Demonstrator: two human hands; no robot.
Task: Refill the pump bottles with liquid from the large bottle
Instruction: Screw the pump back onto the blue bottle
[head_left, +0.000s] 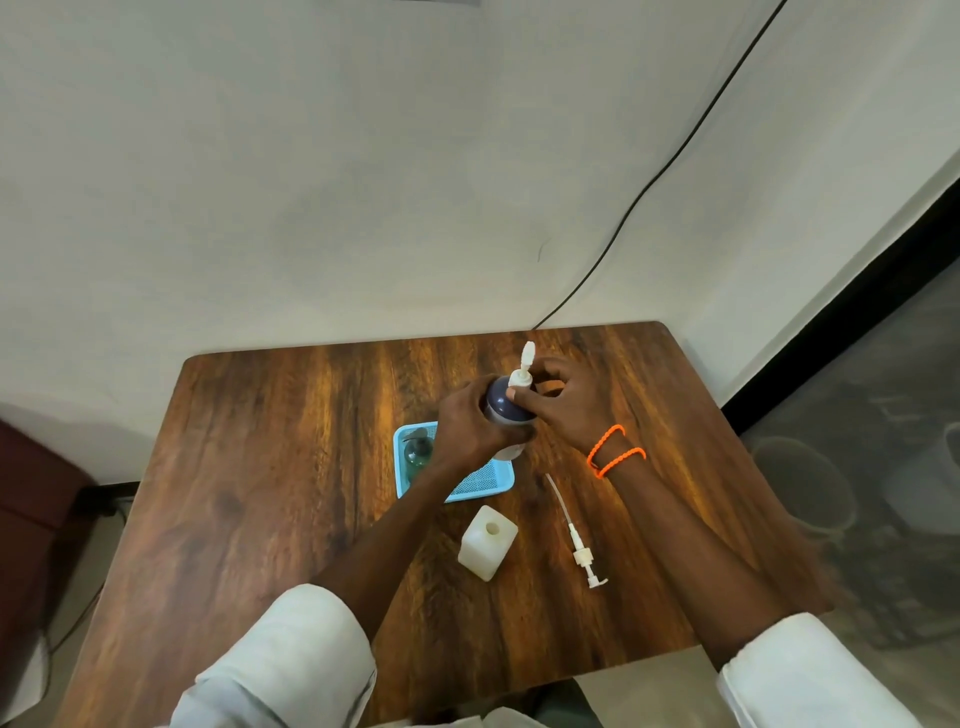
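Note:
A dark blue pump bottle (503, 405) with a white pump head (523, 366) stands upright over the blue tray (457, 491). My left hand (467, 426) wraps around the bottle's body. My right hand (563, 402) grips the white pump collar at the top, fingers closed around it. A square white bottle (487, 541) with an open neck stands on the table nearer to me. Its loose white pump with a long dip tube (576, 538) lies flat to its right. A small clear greenish bottle (418, 451) sits in the tray's left part.
The wooden table (291, 467) is pushed against a white wall. A black cable (649, 187) runs down the wall to the table's back edge. A dark red seat (31, 499) is at the left. Grey floor lies to the right.

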